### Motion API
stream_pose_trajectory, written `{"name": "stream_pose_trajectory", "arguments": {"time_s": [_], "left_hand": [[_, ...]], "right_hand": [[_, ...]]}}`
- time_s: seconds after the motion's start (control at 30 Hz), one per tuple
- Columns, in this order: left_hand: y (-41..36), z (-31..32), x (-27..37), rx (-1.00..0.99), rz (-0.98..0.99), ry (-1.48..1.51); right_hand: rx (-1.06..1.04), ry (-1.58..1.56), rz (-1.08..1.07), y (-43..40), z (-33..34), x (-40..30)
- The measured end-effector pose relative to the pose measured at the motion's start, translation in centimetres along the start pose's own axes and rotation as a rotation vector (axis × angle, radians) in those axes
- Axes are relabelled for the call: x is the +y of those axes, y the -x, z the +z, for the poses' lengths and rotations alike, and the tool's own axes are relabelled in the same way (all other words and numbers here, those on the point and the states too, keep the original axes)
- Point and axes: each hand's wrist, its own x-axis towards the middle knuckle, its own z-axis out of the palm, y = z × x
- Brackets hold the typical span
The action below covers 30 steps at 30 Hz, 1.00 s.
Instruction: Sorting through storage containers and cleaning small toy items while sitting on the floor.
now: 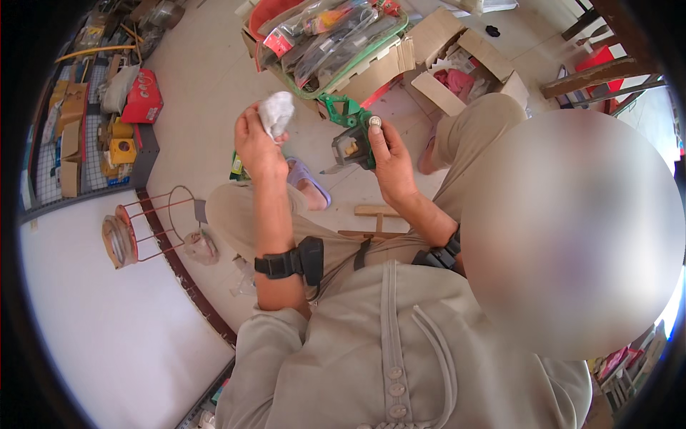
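My left hand (258,142) is raised and grips a crumpled white cloth (277,113), which sticks out above the fingers. To its right, my right hand (395,163) holds a green and dark grey toy excavator (347,140), its green jointed arm pointing up and left. A yellowish part shows inside the toy's grey cab. By my right thumb is a small round pale disc (375,121), too small to identify. Cloth and toy are apart, both held above the floor between my knees.
An overfull green-rimmed basket (300,92) of bagged goods stands ahead, beside an open cardboard box (485,45). Packed shelving (147,155) and a red wire rack (155,233) are at left. A wooden stool (378,211) shows below my hands. Wooden furniture (600,76) stands at right.
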Motion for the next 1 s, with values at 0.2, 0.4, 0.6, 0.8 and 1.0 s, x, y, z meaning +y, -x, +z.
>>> {"name": "stream_pose_trajectory", "arguments": {"time_s": [0.2, 0.4, 0.6, 0.8, 1.0], "left_hand": [[4.4, 2.5, -1.2, -0.363, 0.605, -0.655], [5.1, 1.7, -0.9, -0.594, 0.952, -1.074], [4.5, 0.6, 0.9, -0.648, 0.434, -0.920], [1.9, 0.1, 2.1, -0.394, 0.026, 0.120], [0.7, 0.8, -0.2, -0.669, 0.304, -0.764]], "right_hand": [[-0.033, -0.064, 0.003, 0.1, 0.6, -0.4], [0.009, -0.017, -0.015, 0.5, 0.2, -1.3], [0.004, 0.105, -0.027, 0.0, -0.8, 0.0], [-0.061, 0.113, -0.083, -0.3, -1.1, -0.2], [-0.136, 0.078, -0.093, -0.2, -1.1, -0.3]]}}
